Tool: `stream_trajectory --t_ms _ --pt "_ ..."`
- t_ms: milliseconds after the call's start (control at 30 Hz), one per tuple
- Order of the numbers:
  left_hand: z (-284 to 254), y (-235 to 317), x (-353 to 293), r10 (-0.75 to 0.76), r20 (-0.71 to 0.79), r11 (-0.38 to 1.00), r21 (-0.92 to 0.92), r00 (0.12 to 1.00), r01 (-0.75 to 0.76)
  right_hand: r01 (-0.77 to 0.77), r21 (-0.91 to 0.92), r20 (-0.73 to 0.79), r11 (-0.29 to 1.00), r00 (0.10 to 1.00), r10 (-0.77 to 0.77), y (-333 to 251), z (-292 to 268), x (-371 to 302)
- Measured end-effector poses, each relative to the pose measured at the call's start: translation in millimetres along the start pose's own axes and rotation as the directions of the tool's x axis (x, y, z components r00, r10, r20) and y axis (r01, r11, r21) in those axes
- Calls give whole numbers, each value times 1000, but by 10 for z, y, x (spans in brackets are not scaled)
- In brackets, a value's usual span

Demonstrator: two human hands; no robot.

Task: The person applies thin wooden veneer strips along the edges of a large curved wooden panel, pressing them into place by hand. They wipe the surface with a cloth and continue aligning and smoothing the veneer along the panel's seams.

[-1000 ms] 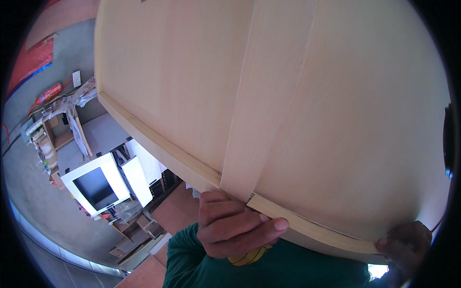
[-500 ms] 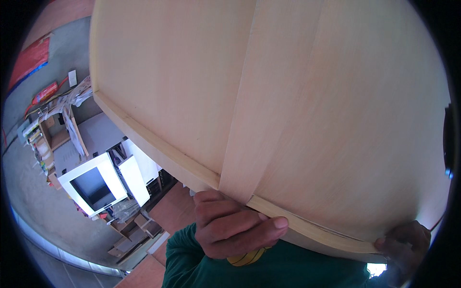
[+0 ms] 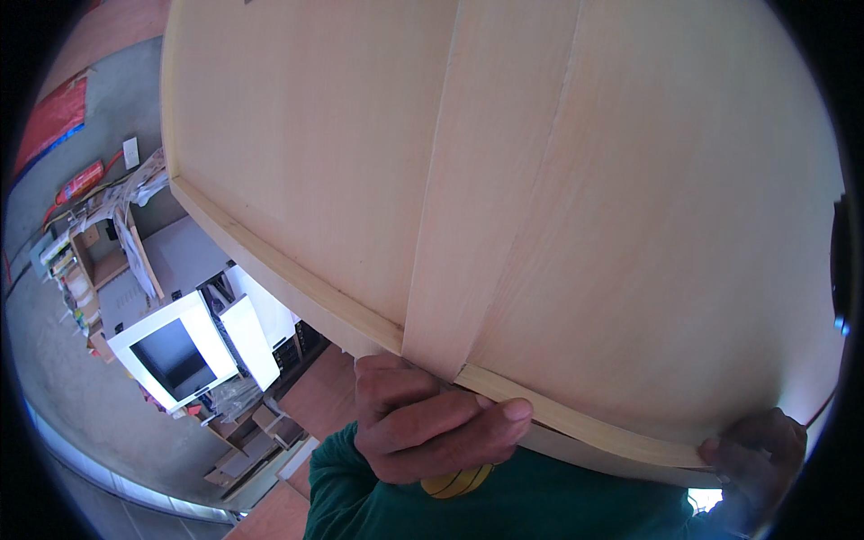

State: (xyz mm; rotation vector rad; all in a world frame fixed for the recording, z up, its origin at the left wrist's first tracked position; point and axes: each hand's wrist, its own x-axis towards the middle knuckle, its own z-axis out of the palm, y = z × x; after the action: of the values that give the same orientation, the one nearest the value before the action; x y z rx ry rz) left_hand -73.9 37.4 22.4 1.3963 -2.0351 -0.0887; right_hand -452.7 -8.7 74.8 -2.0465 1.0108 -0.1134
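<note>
A large pale wooden panel (image 3: 297, 162) fills most of the view, with raised strips along its edges and a flat band running down its middle. At its lower edge, beside the lower end of that band, my left hand (image 3: 436, 423) is closed with curled fingers, thumb lying along the edge strip (image 3: 549, 414). Farther right, my right hand (image 3: 760, 459) grips the lower right corner, its thumb against the strip's end and its other fingers partly in shadow. Just under my left hand shows a yellow rounded patch (image 3: 459, 482) with dark lines; whether it is held or on the green shirt I cannot tell.
To the left stands a grey desk (image 3: 184, 247) with a white-framed monitor (image 3: 175, 355), papers (image 3: 144, 184) and small shelves with clutter. A red sheet (image 3: 54, 126) lies farther off at the upper left. A dark object (image 3: 841, 270) shows at the right rim.
The panel has shifted slightly to the left, and my left hand has moved left with it. My right hand stays nearly in place at the corner.
</note>
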Motion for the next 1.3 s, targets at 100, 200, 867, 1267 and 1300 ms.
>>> stream_trajectory --t_ms 100,200,867,1267,1300 --pt "-45 -5 32 6 26 1000 1 1000 -6 -11 -9 -4 1000 1000 11 -12 11 10" --pt "-67 -4 36 1 32 1000 -10 999 -1 -25 -19 -8 999 1000 25 -47 6 3" --pt "-475 -243 451 104 451 994 -73 886 -79 80 -50 -137 996 987 -86 108 165 -99" --pt "-482 -408 1377 258 807 945 -324 531 33 -97 -11 -167 995 982 93 -142 183 -27" --pt "-469 -394 1429 260 831 946 -321 492 42 -116 -5 -173 993 978 113 -142 204 -33"
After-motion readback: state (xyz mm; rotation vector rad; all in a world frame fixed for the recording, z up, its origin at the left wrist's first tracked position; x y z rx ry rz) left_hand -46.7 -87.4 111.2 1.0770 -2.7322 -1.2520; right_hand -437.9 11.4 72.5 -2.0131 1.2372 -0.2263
